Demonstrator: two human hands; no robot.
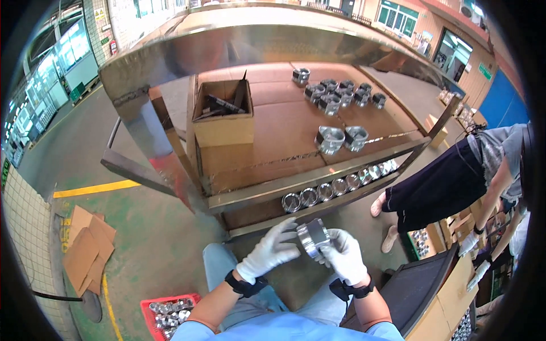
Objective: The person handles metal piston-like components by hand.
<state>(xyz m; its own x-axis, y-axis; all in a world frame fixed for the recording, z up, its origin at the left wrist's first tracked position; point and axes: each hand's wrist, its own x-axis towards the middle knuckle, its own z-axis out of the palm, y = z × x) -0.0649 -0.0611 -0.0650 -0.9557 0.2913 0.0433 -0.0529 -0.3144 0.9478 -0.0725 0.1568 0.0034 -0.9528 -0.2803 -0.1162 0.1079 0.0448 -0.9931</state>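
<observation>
A silver engine piston with grooves round its rim and a dark patch on its side is held up over my lap. My right hand, in a white glove, grips it from the right with thumb and fingers. On its other side my left hand, also gloved in white, has its fingers spread. Its fingertips come close to the piston's rim; whether they touch it I cannot tell. Just beyond my hands, a row of pistons lines the lower shelf of a metal rack.
Several pistons stand on the cardboard-covered shelf of the metal rack, beside an open cardboard box. A red crate of metal parts sits at lower left, near flattened cardboard. At right, a co-worker leans over boxes by a black case.
</observation>
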